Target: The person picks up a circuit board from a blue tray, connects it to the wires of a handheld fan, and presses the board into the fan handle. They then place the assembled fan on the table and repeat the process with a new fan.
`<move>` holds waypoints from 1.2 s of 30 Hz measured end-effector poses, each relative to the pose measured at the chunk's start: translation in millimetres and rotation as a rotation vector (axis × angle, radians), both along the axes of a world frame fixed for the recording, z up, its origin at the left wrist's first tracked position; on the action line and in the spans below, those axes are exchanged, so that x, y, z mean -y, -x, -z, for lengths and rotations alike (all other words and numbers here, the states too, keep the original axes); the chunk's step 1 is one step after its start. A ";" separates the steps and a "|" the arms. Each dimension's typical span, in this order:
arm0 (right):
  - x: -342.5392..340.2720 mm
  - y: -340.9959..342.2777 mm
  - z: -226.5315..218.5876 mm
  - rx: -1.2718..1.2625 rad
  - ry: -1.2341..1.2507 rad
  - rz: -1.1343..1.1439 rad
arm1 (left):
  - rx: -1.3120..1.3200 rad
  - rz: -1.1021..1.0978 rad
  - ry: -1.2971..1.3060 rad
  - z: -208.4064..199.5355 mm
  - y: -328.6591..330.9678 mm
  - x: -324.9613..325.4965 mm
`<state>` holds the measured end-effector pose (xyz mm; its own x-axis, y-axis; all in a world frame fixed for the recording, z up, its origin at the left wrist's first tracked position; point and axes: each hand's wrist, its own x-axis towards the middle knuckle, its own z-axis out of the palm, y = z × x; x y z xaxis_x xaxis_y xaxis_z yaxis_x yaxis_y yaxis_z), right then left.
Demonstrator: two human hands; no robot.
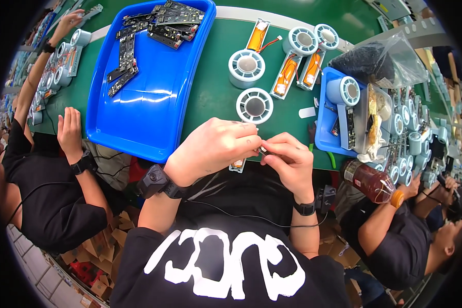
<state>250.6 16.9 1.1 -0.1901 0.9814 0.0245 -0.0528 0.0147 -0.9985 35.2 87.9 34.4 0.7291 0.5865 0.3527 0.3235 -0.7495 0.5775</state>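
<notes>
My left hand (pixel 218 146) and my right hand (pixel 291 163) meet over the near table edge, fingertips pinched together. Between them is a small dark and pale piece, too small to name. Just below my left fingers shows the end of a light-blue housing (pixel 237 165) with an orange part in it; the rest is hidden by the hand. Beyond my hands stand a round light-blue unit with a grey centre (pixel 254 106) and a similar unit (pixel 247 68). Behind the latter, a housing with an orange battery (pixel 256 38) trails a red-and-black wire with a white plug.
At left, a large blue tray (pixel 143 115) holds several black circuit boards (pixel 177 20). More round units with battery housings (pixel 286 77) lie at the back. To the right are a small blue bin (pixel 326 134), a clear bag (pixel 403 56) and a drink bottle (pixel 369 182). Co-workers sit on both sides.
</notes>
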 end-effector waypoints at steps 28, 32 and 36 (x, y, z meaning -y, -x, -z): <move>2.6 3.7 -2.3 -0.253 0.075 0.153 | 0.178 -0.574 0.337 10.2 -1.4 33.5; -2.5 4.4 -13.2 -0.223 0.159 0.110 | 0.237 -0.519 0.240 15.8 0.6 30.2; -5.2 -16.1 -9.9 -0.029 0.064 -0.031 | 0.258 -0.456 0.122 23.9 5.7 27.1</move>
<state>266.7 22.1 11.0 -0.2208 0.9748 -0.0318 -0.0808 -0.0507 -0.9954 29.5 60.7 10.5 0.2899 0.8711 0.3964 0.4366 -0.4889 0.7552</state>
